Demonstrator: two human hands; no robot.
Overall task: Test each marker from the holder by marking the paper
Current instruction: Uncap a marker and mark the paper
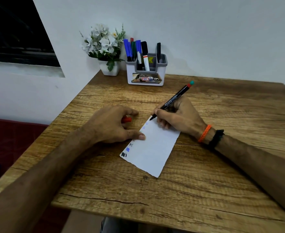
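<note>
Here the right hand (177, 116) pinches a black red-ended marker (172, 100), tip on the white paper strip's (155, 148) far corner; the left hand (111, 125) curls round a red cap (127, 119), thumb pressing the strip's left edge.

A home study corner: a small wood-grain table (188, 190) against a white wall, with a white potted artificial flower plant (105, 47) (left of the grey-and-white marker holder (146, 71)).

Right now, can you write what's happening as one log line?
right hand: holds marker, tip at paper top corner | left hand: holds red cap, thumb presses paper | holder: markers remain
</note>
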